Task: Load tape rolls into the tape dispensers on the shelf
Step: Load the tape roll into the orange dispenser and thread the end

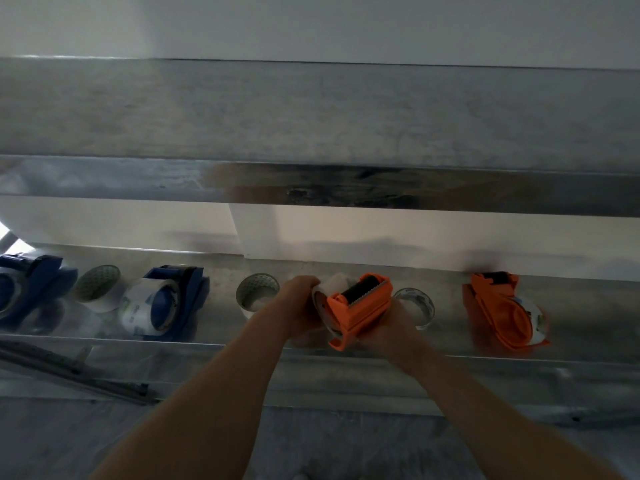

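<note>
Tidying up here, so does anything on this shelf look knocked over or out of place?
Nothing looks spilled or broken. The right-hand orange dispenser lies on its side, askew to the shelf edge.

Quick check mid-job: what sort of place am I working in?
Probably a packing or storeroom area: a metal shelf lined with blue dispensers, loose tape rolls and an orange dispenser; left hand and right hand grip a second orange dispenser.

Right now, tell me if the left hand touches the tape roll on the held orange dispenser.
Touching. The head view shows the left hand wrapped round the tape roll against the orange dispenser, no gap.
</note>
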Demonstrator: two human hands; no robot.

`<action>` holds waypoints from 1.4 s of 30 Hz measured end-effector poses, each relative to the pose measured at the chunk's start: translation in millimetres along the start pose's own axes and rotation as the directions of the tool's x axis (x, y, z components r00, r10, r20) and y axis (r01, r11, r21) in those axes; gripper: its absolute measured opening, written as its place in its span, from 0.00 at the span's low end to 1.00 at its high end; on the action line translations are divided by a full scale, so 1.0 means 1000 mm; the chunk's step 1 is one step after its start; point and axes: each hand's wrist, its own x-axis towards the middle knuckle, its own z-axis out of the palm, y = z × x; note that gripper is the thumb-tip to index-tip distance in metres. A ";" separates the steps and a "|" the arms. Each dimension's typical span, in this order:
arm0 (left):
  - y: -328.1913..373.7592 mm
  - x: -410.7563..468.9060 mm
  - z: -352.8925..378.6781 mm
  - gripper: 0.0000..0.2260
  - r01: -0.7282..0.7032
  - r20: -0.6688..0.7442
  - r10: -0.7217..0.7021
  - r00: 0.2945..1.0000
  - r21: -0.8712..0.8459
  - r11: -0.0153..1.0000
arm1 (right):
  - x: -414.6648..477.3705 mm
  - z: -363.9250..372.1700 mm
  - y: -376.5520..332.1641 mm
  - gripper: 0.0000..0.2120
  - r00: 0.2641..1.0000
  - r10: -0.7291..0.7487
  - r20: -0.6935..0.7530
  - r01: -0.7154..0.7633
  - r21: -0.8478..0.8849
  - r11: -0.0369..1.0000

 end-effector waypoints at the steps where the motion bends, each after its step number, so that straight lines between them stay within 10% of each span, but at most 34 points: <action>1: -0.001 0.000 -0.001 0.12 0.024 0.020 -0.024 1.000 0.006 1.000 | -0.001 0.001 -0.001 0.23 1.000 0.006 -0.003 -0.006 0.034 0.999; 27: -0.002 0.005 0.000 0.05 -0.051 -0.105 0.057 0.993 0.066 0.997 | 0.000 -0.003 -0.009 0.22 0.996 -0.014 0.086 0.013 0.014 1.000; 42: -0.001 0.006 0.001 0.19 0.088 0.038 -0.095 0.995 0.152 0.984 | 0.006 0.000 -0.015 0.20 0.994 -0.016 0.107 0.004 0.117 0.993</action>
